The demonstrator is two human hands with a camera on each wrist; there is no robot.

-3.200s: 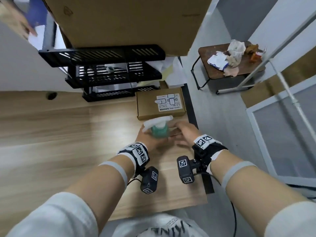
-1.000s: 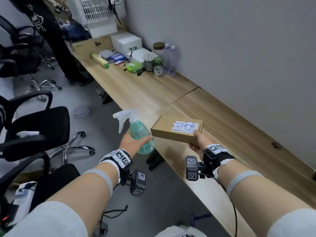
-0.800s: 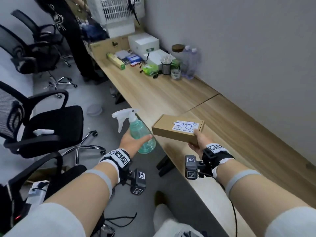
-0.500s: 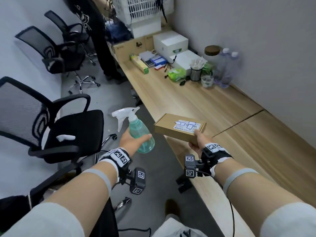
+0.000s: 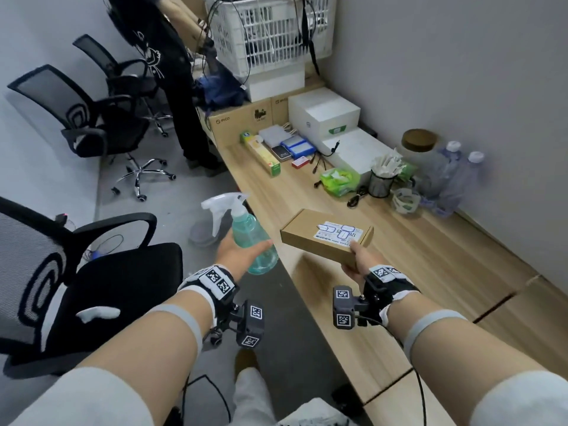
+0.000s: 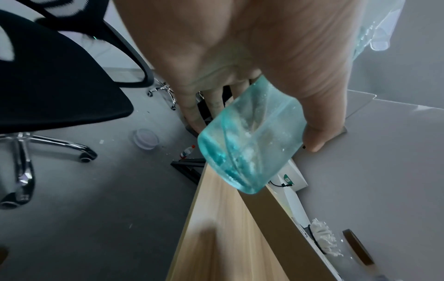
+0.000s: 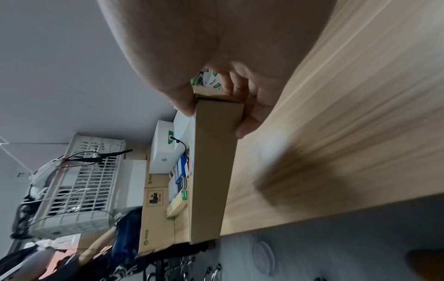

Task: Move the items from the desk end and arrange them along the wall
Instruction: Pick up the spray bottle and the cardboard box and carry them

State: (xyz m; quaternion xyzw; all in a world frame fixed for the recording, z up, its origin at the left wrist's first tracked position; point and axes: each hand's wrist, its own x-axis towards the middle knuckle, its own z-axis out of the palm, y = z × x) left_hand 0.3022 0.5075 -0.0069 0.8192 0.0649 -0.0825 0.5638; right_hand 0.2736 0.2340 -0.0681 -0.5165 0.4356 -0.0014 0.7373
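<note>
My left hand (image 5: 238, 252) grips a teal spray bottle (image 5: 250, 241) with a white trigger head, held upright over the floor just off the desk's front edge. Seen from the left wrist, the bottle's base (image 6: 250, 144) sits between thumb and fingers. My right hand (image 5: 356, 261) holds a flat brown cardboard box (image 5: 325, 236) with a white label by its near end, level above the wooden desk (image 5: 430, 265). The right wrist view shows the box (image 7: 211, 171) pinched between thumb and fingers.
Along the grey wall stand two water bottles (image 5: 458, 179), a lidded jar (image 5: 419, 149), a mesh cup (image 5: 381, 182), white boxes (image 5: 322, 113) and a white crate (image 5: 270, 29). A person in black (image 5: 172, 72) stands at the far desk end. Office chairs (image 5: 101, 272) crowd the left.
I picked both items off the desk end, turned and walked along the desk. The cluttered far end has come closer while both hands keep their hold.
</note>
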